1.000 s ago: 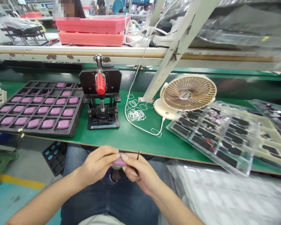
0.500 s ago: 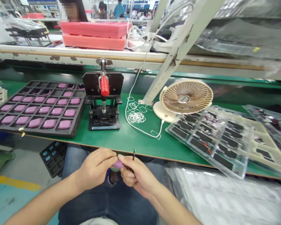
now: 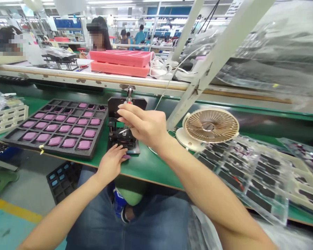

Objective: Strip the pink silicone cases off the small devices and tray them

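My left hand (image 3: 113, 160) reaches to the front of a black toggle-clamp press (image 3: 134, 151), its fingertips at the base. A purple watch-shaped case (image 3: 126, 157) shows beside the thumb, held against the hand and mostly covered. My right hand (image 3: 146, 124) is raised in front of the press, fingers curled about the red clamp handle (image 3: 129, 102), of which only a bit shows. A thin pale tip (image 3: 123, 131) pokes out below the right fingers, perhaps of the dark slim tool seen earlier. What lies in the press's nest is hidden.
Left of the press lies a black foam tray (image 3: 90, 152) with rows of purple cases. A beige fan (image 3: 211, 125) stands to the right, near clear trays (image 3: 281, 208) of dark parts. A slanted white post (image 3: 198, 81) rises behind. Several people sit or stand beyond pink trays (image 3: 120, 68).
Both hands have gone from above the lap to the press. The right hand has risen to the clamp handle; the left has brought the purple case to the base. The view has tilted up.
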